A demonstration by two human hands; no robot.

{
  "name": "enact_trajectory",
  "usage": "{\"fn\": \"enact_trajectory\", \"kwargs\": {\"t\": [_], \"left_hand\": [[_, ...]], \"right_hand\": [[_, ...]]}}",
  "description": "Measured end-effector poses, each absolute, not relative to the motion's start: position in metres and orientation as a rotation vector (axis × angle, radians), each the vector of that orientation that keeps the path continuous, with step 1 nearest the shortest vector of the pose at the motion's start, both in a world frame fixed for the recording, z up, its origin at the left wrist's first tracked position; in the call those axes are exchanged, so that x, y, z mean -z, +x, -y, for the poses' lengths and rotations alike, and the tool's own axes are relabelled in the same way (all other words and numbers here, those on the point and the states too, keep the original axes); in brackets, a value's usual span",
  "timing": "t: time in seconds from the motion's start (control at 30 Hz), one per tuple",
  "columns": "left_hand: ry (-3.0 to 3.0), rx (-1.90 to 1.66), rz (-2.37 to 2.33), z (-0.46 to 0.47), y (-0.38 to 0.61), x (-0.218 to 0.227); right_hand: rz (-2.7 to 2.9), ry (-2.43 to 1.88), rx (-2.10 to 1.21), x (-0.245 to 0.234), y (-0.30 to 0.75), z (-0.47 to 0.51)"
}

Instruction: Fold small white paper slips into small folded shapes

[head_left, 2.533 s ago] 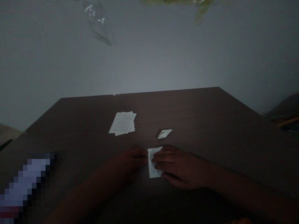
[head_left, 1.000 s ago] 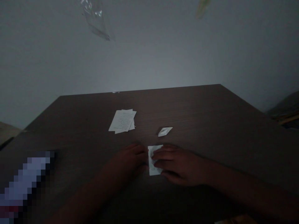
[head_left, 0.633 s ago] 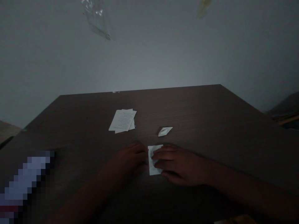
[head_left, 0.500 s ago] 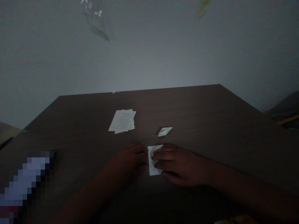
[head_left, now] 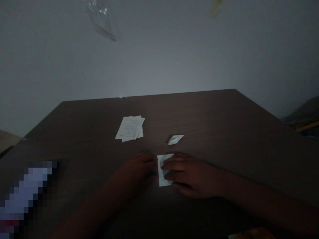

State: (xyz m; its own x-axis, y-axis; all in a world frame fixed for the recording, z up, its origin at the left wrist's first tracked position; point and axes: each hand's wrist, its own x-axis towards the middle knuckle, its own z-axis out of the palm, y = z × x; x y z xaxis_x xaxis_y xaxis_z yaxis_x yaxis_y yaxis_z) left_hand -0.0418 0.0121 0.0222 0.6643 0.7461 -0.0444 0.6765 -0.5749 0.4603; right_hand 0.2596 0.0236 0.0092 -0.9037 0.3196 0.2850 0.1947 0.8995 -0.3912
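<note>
A small sheet of paper (head_left: 161, 179) with faint print lies on the table in front of me. My right hand (head_left: 191, 176) rests flat over its right part, fingers stretched and slightly apart, hiding that side. At the left edge of the sheet is my left hand (head_left: 142, 167), its fingers loosely bent, thumb apart and nothing visible in them. Whether its fingertips touch the paper is too dark to tell. Just beyond the sheet sits a small folded piece of paper (head_left: 175, 139), raised slightly in the middle.
Overlapping printed paper sheets (head_left: 129, 128) lie farther back on the brown table (head_left: 199, 116). A pixelated, bright-faced object (head_left: 27, 196) is at the left. A clear plastic bag (head_left: 101, 20) hangs against the wall behind. Something brownish (head_left: 258, 233) shows at the bottom edge.
The view has shifted very slightly. Both hands and the papers keep practically the same places.
</note>
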Motion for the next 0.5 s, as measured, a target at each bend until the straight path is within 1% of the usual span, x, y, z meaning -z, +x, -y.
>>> {"fn": "enact_trajectory", "kwargs": {"t": [0.23, 0.33, 0.5], "left_hand": [[2.316, -0.235, -1.189, -0.01, -0.043, -0.037], [2.319, -0.245, -1.211, -0.011, -0.046, -0.035], [2.395, -0.274, -1.112, -0.014, -0.047, -0.032]], "right_hand": [[2.719, -0.383, -0.544, -0.014, 0.258, -0.023], [2.733, -0.391, -0.543, -0.015, 0.258, -0.023], [2.747, -0.422, -0.529, -0.013, 0.258, -0.021]]}}
